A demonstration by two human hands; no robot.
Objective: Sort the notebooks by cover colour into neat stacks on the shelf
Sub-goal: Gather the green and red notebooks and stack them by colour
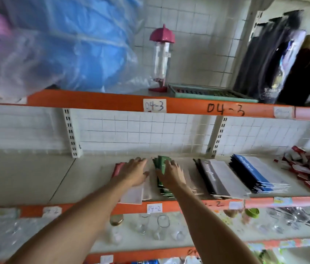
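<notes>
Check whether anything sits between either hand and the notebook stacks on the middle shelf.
Nothing visible does. The left hand lies flat on the red-covered notebook stack. The right hand lies on the green-covered notebook stack. Both already touch their stacks.

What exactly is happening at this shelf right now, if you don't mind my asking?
A person is sorting notebooks by cover colour on the middle shelf. The left hand lies flat on the red stack, and the right hand rests on the green stack, apparently squaring it up. To the right, a black stack and a blue stack already lie sorted side by side.
</notes>
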